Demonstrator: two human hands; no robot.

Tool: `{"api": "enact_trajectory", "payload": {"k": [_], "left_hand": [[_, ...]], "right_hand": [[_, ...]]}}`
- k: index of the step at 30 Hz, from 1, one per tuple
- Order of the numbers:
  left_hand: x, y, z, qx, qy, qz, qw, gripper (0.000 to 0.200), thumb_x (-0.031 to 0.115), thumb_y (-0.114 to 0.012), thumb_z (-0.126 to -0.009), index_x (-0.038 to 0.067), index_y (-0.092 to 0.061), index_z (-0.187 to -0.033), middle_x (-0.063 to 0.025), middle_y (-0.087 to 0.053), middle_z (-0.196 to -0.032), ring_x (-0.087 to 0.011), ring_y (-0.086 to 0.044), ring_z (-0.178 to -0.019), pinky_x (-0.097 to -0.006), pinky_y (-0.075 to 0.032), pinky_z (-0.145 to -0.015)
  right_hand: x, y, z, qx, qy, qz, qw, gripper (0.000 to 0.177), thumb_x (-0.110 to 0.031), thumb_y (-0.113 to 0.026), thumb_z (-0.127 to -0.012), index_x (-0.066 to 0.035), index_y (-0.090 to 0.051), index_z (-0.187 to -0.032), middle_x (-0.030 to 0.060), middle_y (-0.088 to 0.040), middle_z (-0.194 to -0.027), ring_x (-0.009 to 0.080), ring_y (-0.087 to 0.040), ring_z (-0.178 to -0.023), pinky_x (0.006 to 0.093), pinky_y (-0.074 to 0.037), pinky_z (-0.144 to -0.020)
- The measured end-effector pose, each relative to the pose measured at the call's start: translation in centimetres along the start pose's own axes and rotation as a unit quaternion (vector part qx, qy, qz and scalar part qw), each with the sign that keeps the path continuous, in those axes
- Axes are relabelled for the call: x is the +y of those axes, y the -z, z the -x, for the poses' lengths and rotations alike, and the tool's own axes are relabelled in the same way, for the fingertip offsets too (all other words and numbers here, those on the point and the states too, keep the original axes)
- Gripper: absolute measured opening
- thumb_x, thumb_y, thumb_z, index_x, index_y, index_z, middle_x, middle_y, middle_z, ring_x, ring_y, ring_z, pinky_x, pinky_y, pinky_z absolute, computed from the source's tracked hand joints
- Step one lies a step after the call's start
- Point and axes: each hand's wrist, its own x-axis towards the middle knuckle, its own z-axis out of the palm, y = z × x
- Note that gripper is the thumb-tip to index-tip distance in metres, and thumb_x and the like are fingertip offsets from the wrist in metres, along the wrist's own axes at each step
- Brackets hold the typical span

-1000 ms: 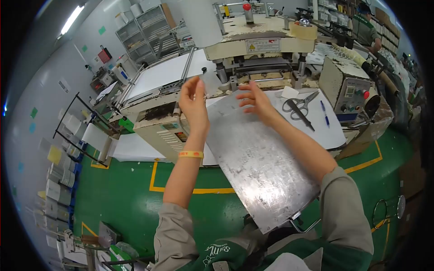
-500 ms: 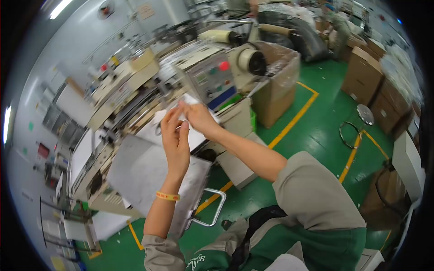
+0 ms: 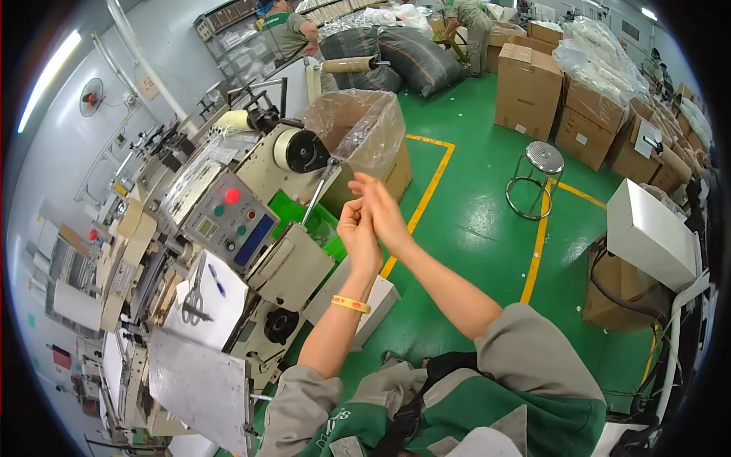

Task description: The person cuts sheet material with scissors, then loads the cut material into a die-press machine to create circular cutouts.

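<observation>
My left hand (image 3: 358,234), with a yellow wristband (image 3: 351,305) below it, is raised in front of me with its fingers curled in. Against it lies my right hand (image 3: 386,215), its fingers fairly straight; the two touch. Whether anything sits between them is hidden. Left of the hands stands a machine's control panel (image 3: 232,217) with a red button. Below that panel, a pair of scissors (image 3: 195,293) and a blue pen (image 3: 217,279) rest on white paper (image 3: 221,316).
A plastic-lined carton (image 3: 396,171) stands behind the hands, near a green bin (image 3: 285,209). A metal stool (image 3: 544,158) is on the green floor, with cardboard boxes (image 3: 529,91) beyond. A metal plate (image 3: 198,381) juts out at lower left. Two people are at the back.
My view has swung right, away from the machine's worktop. Both hands have come away from above the paper and now meet in front of the carton and floor.
</observation>
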Motion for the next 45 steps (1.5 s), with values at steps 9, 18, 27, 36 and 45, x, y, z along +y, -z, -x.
{"api": "enact_trajectory", "payload": {"k": [9, 18, 27, 36, 45], "left_hand": [[-4.6, -1.6, -2.2, -0.042, 0.177, 0.066, 0.981, 0.048, 0.036, -0.034, -0.100, 0.002, -0.038, -0.134, -0.0089, -0.043, -0.134, -0.0172, -0.041, -0.122, -0.0320, -0.034, -0.101], [-11.0, 5.3, -13.0, 0.060, 0.283, 0.165, 0.943, 0.068, 0.056, -0.031, -0.095, 0.010, -0.023, -0.145, -0.0017, -0.025, -0.150, -0.0180, -0.024, -0.136, -0.0360, -0.019, -0.111], [-15.2, 10.2, -15.0, 0.165, 0.343, 0.114, 0.918, 0.092, 0.074, -0.034, -0.083, 0.011, -0.012, -0.146, -0.0078, -0.015, -0.150, -0.0210, -0.016, -0.136, -0.0377, -0.019, -0.109], [-26.3, 17.2, -17.6, 0.351, 0.371, 0.127, 0.850, 0.093, 0.078, -0.021, -0.082, 0.011, -0.014, -0.146, -0.0091, -0.030, -0.144, -0.0232, -0.035, -0.128, -0.0387, -0.032, -0.102], [-27.6, 18.2, -12.3, 0.491, 0.411, 0.088, 0.763, 0.072, 0.056, -0.039, -0.091, 0.005, -0.029, -0.140, -0.0116, -0.036, -0.141, -0.0251, -0.031, -0.131, -0.0459, -0.025, -0.106]], "right_hand": [[6.2, 6.4, -7.3, 0.049, 0.044, 0.252, 0.965, 0.048, -0.029, -0.029, -0.099, 0.002, -0.042, -0.133, 0.0151, -0.039, -0.141, 0.0240, -0.034, -0.132, 0.0311, -0.025, -0.108], [13.6, 4.3, -10.5, -0.042, -0.046, 0.276, 0.959, 0.058, -0.036, -0.026, -0.100, 0.002, -0.020, -0.143, 0.0162, -0.013, -0.152, 0.0252, -0.010, -0.141, 0.0329, -0.008, -0.114], [17.8, 3.8, -13.0, -0.109, -0.300, 0.193, 0.928, 0.068, -0.049, -0.031, -0.097, 0.001, -0.024, -0.142, 0.0171, -0.023, -0.148, 0.0253, -0.021, -0.137, 0.0333, -0.017, -0.111], [31.1, 10.0, -18.8, -0.208, -0.482, 0.118, 0.843, 0.043, -0.019, -0.048, -0.094, -0.003, -0.045, -0.133, 0.0113, -0.048, -0.135, 0.0192, -0.042, -0.125, 0.0305, -0.031, -0.104], [42.2, 13.1, -21.3, -0.364, -0.489, 0.261, 0.748, 0.014, -0.011, -0.068, -0.080, 0.002, -0.064, -0.077, 0.0057, -0.062, -0.065, 0.0078, -0.051, -0.051, 0.0201, -0.039, -0.047]]}}
